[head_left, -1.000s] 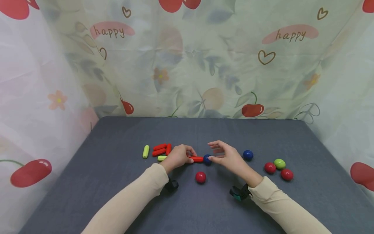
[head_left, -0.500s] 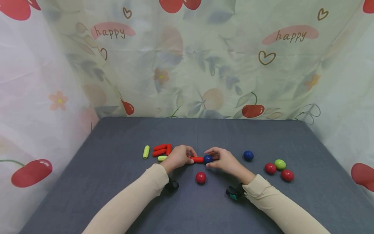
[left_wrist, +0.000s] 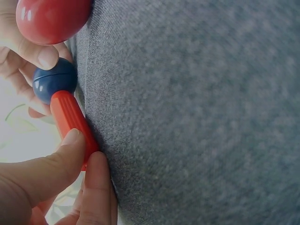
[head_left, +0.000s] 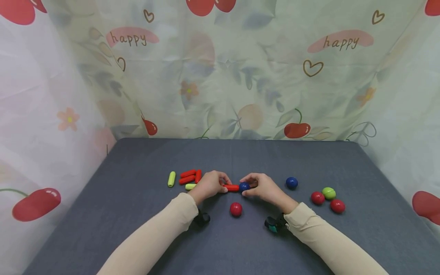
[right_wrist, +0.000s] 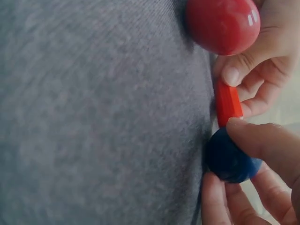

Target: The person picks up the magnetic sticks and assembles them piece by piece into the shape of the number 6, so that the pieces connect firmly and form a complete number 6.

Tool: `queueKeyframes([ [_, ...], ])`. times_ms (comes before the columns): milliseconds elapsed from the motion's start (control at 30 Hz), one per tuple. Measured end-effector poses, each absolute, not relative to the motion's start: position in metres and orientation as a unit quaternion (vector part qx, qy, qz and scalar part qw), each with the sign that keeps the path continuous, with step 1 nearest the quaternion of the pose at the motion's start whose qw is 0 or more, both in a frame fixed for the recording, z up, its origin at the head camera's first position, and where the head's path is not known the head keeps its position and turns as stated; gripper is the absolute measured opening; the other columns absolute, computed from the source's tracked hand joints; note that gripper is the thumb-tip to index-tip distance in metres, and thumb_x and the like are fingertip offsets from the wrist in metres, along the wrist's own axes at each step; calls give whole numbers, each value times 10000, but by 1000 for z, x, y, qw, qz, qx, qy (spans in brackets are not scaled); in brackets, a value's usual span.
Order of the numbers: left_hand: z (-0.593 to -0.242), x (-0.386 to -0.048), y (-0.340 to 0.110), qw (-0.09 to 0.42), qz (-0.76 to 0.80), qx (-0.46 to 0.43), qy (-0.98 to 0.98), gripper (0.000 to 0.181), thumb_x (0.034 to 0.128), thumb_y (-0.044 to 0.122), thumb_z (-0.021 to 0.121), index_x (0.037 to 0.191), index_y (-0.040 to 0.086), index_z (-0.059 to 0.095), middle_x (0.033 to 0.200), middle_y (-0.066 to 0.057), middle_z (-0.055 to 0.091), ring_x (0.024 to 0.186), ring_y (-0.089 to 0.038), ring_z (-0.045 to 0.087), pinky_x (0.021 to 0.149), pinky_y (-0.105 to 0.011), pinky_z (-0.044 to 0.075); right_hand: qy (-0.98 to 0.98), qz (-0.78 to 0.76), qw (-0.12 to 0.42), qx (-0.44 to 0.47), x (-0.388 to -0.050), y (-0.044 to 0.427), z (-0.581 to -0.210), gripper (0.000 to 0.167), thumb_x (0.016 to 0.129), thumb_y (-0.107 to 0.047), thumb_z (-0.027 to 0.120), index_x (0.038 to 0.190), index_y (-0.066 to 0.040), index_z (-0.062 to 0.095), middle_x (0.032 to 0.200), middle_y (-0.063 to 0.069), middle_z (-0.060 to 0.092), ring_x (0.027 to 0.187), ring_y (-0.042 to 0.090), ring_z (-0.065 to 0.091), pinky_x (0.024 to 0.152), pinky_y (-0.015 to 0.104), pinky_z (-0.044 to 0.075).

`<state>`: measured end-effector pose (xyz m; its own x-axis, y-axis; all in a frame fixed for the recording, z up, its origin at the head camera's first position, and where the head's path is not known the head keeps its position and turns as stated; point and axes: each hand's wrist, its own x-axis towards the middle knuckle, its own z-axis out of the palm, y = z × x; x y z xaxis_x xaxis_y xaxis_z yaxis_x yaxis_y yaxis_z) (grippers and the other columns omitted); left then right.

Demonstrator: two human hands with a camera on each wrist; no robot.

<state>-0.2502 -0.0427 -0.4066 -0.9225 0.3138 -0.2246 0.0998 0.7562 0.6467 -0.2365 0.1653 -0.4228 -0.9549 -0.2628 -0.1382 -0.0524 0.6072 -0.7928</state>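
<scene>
the left hand (head_left: pixel 208 186) is pinching the red stick (left_wrist: pixel 69 111); the right hand (head_left: pixel 266 188) is gripping the slick-looking blue ball (right_wrist: pixel 228 157), probably light, stiff, best held round its middle.

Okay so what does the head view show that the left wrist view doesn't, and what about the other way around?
Only the head view shows the green ball, the two red balls beside it, the second blue ball, the three loose red rods, the yellow-green rods and the "happy" lettering.

Only the left wrist view makes out a dark line across the held blue ball and grooves along the held red rod.

Both show the left hand gripping that rod, the right hand at that ball, and one nearby red ball.
</scene>
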Motion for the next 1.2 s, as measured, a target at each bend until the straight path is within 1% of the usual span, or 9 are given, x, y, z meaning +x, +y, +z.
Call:
queueKeyframes([
  [233, -407, -251, -42, 168, 338, 100, 921, 132, 832, 110, 759, 936, 182, 721, 813, -37, 594, 715, -179, 512, 609, -255, 411, 888, -433, 123, -95, -237, 167, -421, 350, 767, -144, 825, 1097, -127, 709, 1062, 40, 690, 886, 155, 619, 797, 331, 534],
  [367, -407, -250, -43, 177, 350, 89, 916, 138, 832, 117, 761, 946, 185, 723, 841, -45, 596, 731, -188, 519, 619, -262, 418, 887, -433, 126, -100, -240, 168, -422, 337, 771, -143, 822, 1090, -121, 713, 1062, 54, 689, 906, 167, 626, 814, 347, 541],
  [533, -406, -250, -45, 189, 362, 83, 909, 153, 838, 138, 756, 985, 172, 725, 864, -45, 607, 722, -183, 534, 617, -265, 438, 887, -431, 129, -106, -242, 169, -423, 328, 768, -146, 825, 1076, -116, 717, 1071, 63, 686, 922, 179, 631, 852, 370, 540],
  [667, -401, -248, -47, 194, 373, 85, 903, 161, 860, 164, 736, 1019, 154, 720, 883, -29, 650, 715, -171, 578, 623, -263, 476, 889, -427, 131, -106, -244, 170, -424, 325, 763, -147, 829, 1068, -121, 719, 1059, 54, 686, 900, 170, 622, 839, 357, 540],
  [833, -386, -240, -52, 195, 397, 89, 892, 211, 882, 205, 715, 1080, 135, 703, 952, -41, 678, 782, -229, 619, 653, -280, 496, 887, -427, 134, -114, -244, 171, -423, 328, 771, -148, 823, 1077, -104, 715, 1065, 63, 684, 899, 169, 620, 841, 358, 540],
  [933, -375, -232, -54, 189, 423, 97, 881, 230, 894, 219, 704, 1105, 130, 695, 1022, -56, 679, 862, -270, 634, 695, -309, 510, 886, -427, 134, -119, -244, 172, -423, 326, 774, -149, 821, 1077, -99, 714, 1061, 66, 682, 893, 170, 616, 840, 357, 540],
  [1000, -372, -226, -54, 178, 436, 106, 876, 220, 903, 227, 694, 1102, 134, 695, 1051, -54, 676, 894, -258, 634, 725, -326, 518, 885, -428, 133, -122, -244, 172, -422, 327, 773, -149, 821, 1077, -95, 713, 1054, 68, 683, 886, 169, 614, 831, 353, 540],
  [1100, -371, -216, -54, 156, 457, 127, 866, 194, 917, 217, 676, 1089, 129, 694, 1046, -40, 673, 900, -210, 630, 753, -338, 525, 884, -431, 132, -124, -244, 172, -423, 327, 773, -145, 821, 1077, -91, 712, 1046, 71, 683, 878, 169, 613, 823, 344, 540],
  [1200, -375, -204, -51, 142, 474, 145, 857, 167, 919, 199, 672, 1072, 136, 695, 1021, -21, 674, 871, -182, 625, 735, -327, 518, 882, -435, 132, -125, -244, 172, -424, 327, 773, -141, 820, 1075, -85, 710, 1039, 73, 685, 875, 169, 618, 820, 342, 542],
])
